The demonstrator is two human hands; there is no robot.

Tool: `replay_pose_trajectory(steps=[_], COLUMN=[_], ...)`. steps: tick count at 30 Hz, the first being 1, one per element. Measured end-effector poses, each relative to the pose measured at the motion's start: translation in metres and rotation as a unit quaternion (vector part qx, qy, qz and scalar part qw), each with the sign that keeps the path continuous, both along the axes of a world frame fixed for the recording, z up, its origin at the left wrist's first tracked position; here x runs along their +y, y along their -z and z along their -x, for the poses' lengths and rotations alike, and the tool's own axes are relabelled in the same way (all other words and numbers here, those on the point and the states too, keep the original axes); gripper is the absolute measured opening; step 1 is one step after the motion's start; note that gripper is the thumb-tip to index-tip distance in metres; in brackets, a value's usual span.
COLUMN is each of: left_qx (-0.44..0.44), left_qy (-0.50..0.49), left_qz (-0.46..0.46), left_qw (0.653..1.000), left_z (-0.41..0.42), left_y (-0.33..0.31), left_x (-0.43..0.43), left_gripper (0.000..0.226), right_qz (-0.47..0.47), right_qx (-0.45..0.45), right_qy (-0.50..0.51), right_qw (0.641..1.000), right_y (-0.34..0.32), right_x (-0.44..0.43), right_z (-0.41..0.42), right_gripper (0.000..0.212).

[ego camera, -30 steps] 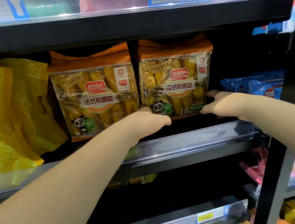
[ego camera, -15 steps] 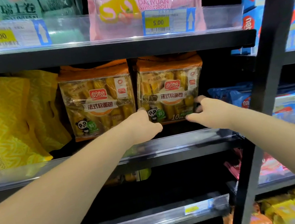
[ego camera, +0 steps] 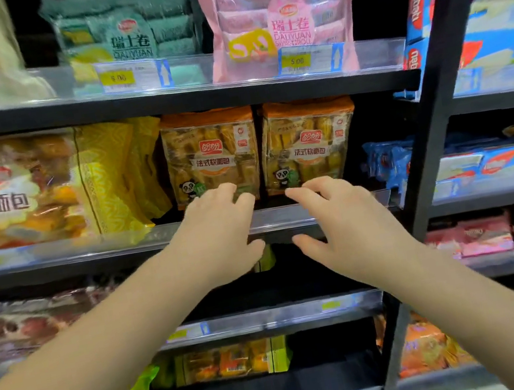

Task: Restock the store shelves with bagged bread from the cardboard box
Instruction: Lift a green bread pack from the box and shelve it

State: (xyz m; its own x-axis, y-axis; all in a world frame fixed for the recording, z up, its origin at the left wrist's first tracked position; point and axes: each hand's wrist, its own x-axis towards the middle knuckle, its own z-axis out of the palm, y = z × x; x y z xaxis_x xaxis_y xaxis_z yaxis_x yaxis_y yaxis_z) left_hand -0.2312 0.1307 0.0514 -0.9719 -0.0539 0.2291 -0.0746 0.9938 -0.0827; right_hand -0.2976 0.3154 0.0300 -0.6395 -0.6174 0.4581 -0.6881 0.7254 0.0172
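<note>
Two orange-topped bags of bread stand upright side by side on the middle shelf (ego camera: 336,206): the left bag (ego camera: 211,154) and the right bag (ego camera: 308,142). My left hand (ego camera: 218,236) hovers in front of the shelf's clear front rail, fingers relaxed, fingertips just below the left bag. My right hand (ego camera: 342,217) is beside it, fingers spread and relaxed, below the right bag. Neither hand holds anything. The cardboard box is out of view.
Yellow bags (ego camera: 114,175) and a large blurred bread bag (ego camera: 5,194) fill the shelf to the left. Green (ego camera: 131,34) and pink swiss-roll bags (ego camera: 280,22) sit on the shelf above. A black upright post (ego camera: 440,114) stands to the right, with blue packs (ego camera: 386,158) beyond.
Both hands have let go of the right bread bag and drawn back toward me, opening. The view has tilted up and pulled away from the shelf.
</note>
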Motion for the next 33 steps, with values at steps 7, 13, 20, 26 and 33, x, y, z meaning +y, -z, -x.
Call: replay_pose_trajectory(steps=[7, 13, 20, 26, 33], left_qx=[-0.032, -0.046, -0.073, -0.088, -0.131], left_qy=[-0.009, -0.011, -0.029, -0.051, -0.075], left_qz=[0.016, -0.030, -0.067, -0.109, -0.130], left_qw=[0.999, 0.998, 0.995, 0.989, 0.980], left_z=[-0.100, -0.166, -0.223, -0.252, -0.263], left_y=[0.040, 0.079, 0.125, 0.168, 0.210], left_x=[-0.011, -0.025, -0.047, -0.070, -0.089], left_gripper=[0.073, 0.073, 0.070, 0.069, 0.067], right_qz=[0.006, 0.019, 0.008, -0.018, -0.116], right_qx=[-0.022, -0.100, -0.158, -0.204, -0.231], right_qy=[-0.034, -0.049, -0.056, -0.060, -0.047], right_qw=[0.999, 0.994, 0.986, 0.977, 0.965], right_y=[0.038, 0.074, 0.127, 0.152, 0.183], right_x=[-0.010, -0.023, -0.042, -0.050, -0.052], right_z=[-0.087, -0.152, -0.201, -0.215, -0.217], right_gripper=[0.067, 0.069, 0.063, 0.065, 0.066])
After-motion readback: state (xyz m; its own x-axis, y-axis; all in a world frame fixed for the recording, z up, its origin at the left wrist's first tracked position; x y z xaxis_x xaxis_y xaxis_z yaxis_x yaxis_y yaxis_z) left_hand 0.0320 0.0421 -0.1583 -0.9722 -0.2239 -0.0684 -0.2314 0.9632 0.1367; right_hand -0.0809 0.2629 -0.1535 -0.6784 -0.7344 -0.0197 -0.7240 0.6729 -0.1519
